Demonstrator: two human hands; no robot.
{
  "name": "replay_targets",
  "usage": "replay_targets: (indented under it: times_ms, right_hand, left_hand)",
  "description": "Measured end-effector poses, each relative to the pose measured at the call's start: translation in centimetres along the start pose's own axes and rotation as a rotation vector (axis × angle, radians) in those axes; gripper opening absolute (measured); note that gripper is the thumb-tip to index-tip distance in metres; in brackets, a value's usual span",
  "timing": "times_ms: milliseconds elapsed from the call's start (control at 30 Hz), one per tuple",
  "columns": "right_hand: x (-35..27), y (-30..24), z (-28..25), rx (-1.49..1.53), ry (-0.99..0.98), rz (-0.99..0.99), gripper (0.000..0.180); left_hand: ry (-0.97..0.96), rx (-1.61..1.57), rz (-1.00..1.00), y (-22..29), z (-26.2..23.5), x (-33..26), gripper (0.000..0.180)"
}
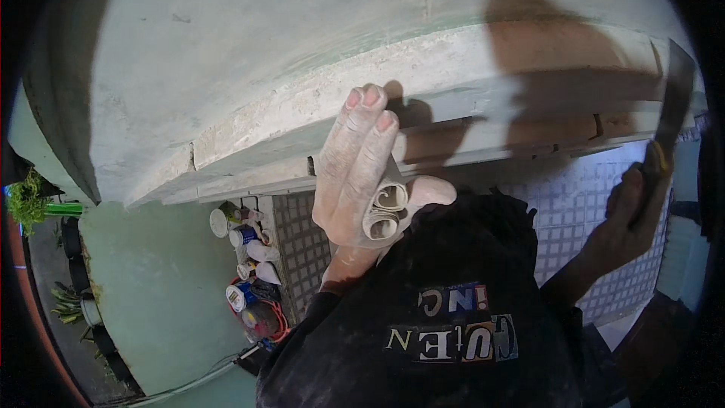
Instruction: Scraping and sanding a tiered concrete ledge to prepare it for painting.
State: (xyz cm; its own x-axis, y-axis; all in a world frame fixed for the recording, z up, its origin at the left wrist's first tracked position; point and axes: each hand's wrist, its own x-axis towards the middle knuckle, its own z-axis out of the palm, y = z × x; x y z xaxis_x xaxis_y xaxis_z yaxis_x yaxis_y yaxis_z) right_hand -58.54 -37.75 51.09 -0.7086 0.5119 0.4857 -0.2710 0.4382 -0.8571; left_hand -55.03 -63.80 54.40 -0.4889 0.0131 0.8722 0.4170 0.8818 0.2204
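My left hand (355, 170), coated in pale dust, is raised at the middle in front of the wall ledge. Its fingers stretch upward side by side, with the thumb out to the right. Between thumb and palm it holds a stiff, pale sheet (384, 224), rolled inward into two curls; its material cannot be made out. At the far right, my right hand (633, 200) is closed round the dark and yellow handle of a putty knife (674, 98). The long grey blade points up, close to the ledge's right end. The handle is partly hidden by the fingers.
A pale, rough ledge (264, 117) with stepped edges crosses below the grey wall (226, 38). Far below lie a tiled floor (578, 204), several paint tubs (242, 296) and a red cable or hose (281, 325). Potted plants (69, 304) line the far left, beyond a green surface (158, 279).
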Motion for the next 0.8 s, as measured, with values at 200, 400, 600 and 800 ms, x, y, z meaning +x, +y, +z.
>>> replay_targets:
  times_ms: [200, 400, 600, 800]
  right_hand:
    - [-3.9, -1.5, 3.6, 0.172, -0.412, -0.465, 0.049]
    - [-3.5, -3.8, 4.4, 0.454, -0.85, -0.464, 0.046]
    - [-4.7, -1.6, 3.5, 0.284, -0.291, 0.007, 0.046]
    - [-5.1, -4.2, 5.5, 0.53, -0.795, -0.436, 0.048]
  left_hand:
    - [0.21, 0.06, -0.153, 0.3, -0.5, -0.9, 0.082]
    - [0.345, 0.158, 0.052, -0.9, -0.9, -2.1, 0.065]
    - [0.301, 0.023, -0.127, 0.0, 0.2, -0.5, 0.066]
    - [0.163, 0.094, -0.062, -1.3, -0.4, -1.7, 0.065]
